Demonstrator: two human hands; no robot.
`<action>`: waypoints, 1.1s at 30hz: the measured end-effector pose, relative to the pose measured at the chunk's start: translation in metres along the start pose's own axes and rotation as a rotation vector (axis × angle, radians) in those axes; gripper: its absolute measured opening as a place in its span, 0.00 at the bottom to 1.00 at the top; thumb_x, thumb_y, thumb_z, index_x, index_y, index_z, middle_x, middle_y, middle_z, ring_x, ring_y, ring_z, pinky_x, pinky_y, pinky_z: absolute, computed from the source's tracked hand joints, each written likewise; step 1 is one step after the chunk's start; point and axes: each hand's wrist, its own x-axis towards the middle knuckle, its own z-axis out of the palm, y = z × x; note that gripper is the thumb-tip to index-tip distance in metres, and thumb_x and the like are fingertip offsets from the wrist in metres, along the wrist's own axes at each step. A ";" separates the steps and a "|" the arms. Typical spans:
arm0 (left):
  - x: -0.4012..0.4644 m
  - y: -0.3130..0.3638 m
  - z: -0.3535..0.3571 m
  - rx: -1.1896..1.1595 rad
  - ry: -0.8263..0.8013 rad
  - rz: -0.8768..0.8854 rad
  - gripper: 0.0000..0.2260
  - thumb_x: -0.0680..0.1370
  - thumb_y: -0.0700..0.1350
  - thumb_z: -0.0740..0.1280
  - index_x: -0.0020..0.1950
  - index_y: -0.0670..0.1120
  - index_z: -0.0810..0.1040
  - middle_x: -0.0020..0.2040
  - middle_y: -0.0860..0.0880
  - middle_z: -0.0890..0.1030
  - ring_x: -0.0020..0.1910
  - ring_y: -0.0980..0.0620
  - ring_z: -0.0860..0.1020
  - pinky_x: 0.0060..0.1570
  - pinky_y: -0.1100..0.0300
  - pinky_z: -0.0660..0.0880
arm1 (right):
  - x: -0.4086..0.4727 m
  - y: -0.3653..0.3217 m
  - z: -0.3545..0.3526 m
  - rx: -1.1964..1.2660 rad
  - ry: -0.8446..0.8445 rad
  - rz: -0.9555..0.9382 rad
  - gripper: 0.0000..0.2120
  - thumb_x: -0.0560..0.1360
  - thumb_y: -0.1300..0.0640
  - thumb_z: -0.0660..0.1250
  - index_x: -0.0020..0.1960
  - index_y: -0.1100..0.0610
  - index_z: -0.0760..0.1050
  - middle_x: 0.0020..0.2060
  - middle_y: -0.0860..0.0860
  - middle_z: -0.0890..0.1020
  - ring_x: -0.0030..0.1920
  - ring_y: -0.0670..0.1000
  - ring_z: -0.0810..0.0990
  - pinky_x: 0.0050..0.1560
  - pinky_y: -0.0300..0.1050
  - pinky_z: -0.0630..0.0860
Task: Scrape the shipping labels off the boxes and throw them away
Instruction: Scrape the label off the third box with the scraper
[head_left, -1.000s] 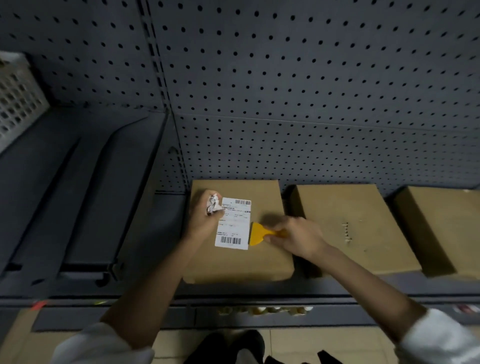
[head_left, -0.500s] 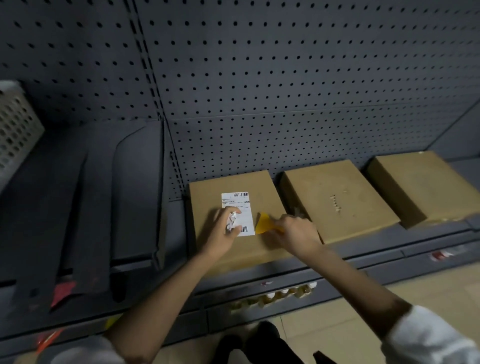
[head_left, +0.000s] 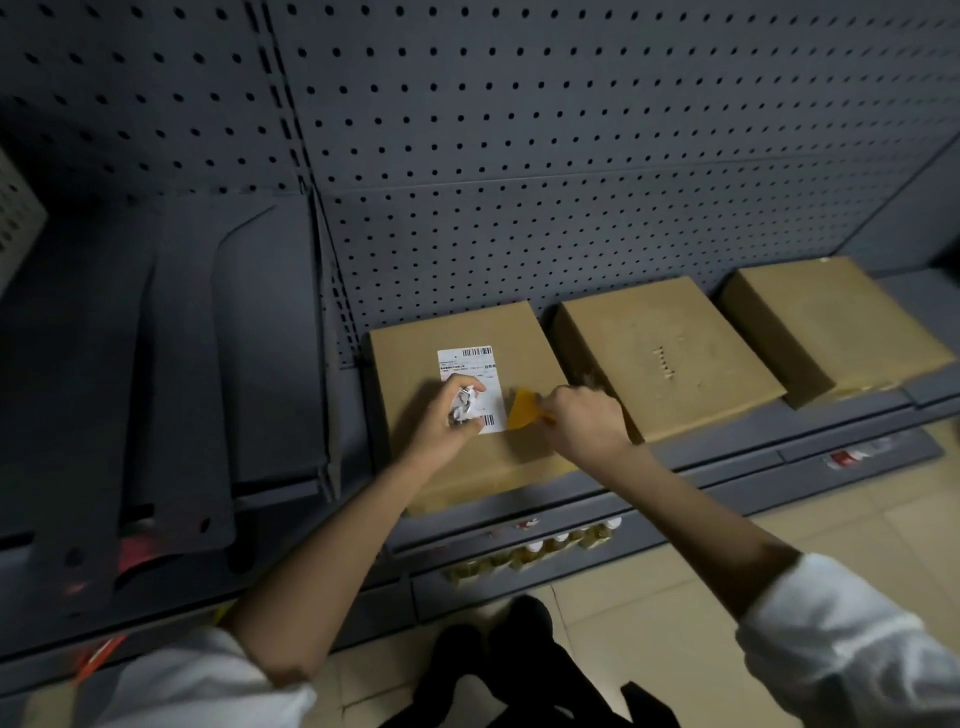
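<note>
- Head view: three brown boxes sit in a row on a low grey shelf (head_left: 727, 457). The left box (head_left: 415, 353) carries a white shipping label (head_left: 470, 364) on its top face; the middle box (head_left: 665, 364) and the right box (head_left: 831, 322) show bare cardboard, the middle one with a small scuffed patch.
- Head view, hands: the left hand (head_left: 447, 421) rests on the lower part of the label, its fingers curled round a crumpled white wad (head_left: 464, 406) that looks like peeled label paper. The right hand (head_left: 582, 421) is closed on the handle of a yellow scraper (head_left: 521, 410), whose blade lies flat on the box just beside the label's right edge.
- Risk, as I judge it: a blade held too steep could gouge the cardboard or tear the label into strips; the left hand lies directly ahead of the stroke and could be nicked; the wad could slip out while that hand presses down.
- Surroundings: a dark grey pegboard wall (head_left: 571, 156) backs the shelf, loose shelf brackets (head_left: 171, 389) lie to the left, small bottles (head_left: 530, 553) line the tier below, and the floor (head_left: 779, 519) is pale tile. No bin is in view. Lighting is dim.
</note>
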 end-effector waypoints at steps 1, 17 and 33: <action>0.000 0.001 0.000 -0.008 -0.001 -0.005 0.15 0.71 0.28 0.65 0.55 0.39 0.71 0.54 0.47 0.72 0.53 0.53 0.72 0.44 0.81 0.67 | -0.001 0.000 0.001 0.044 -0.001 0.024 0.13 0.78 0.51 0.61 0.59 0.53 0.77 0.52 0.55 0.82 0.52 0.60 0.81 0.44 0.48 0.75; -0.003 0.001 -0.002 -0.019 -0.070 -0.060 0.23 0.65 0.25 0.71 0.52 0.45 0.69 0.54 0.48 0.73 0.49 0.56 0.77 0.40 0.75 0.74 | -0.010 0.016 0.014 0.272 -0.037 0.088 0.15 0.78 0.47 0.61 0.62 0.48 0.77 0.51 0.54 0.83 0.51 0.58 0.82 0.45 0.49 0.77; 0.005 -0.002 0.011 0.995 0.007 0.319 0.09 0.75 0.46 0.66 0.55 0.48 0.75 0.52 0.45 0.76 0.53 0.43 0.74 0.50 0.50 0.71 | -0.016 0.023 0.010 0.294 -0.148 0.046 0.13 0.77 0.46 0.63 0.55 0.52 0.79 0.51 0.53 0.82 0.53 0.55 0.81 0.49 0.48 0.78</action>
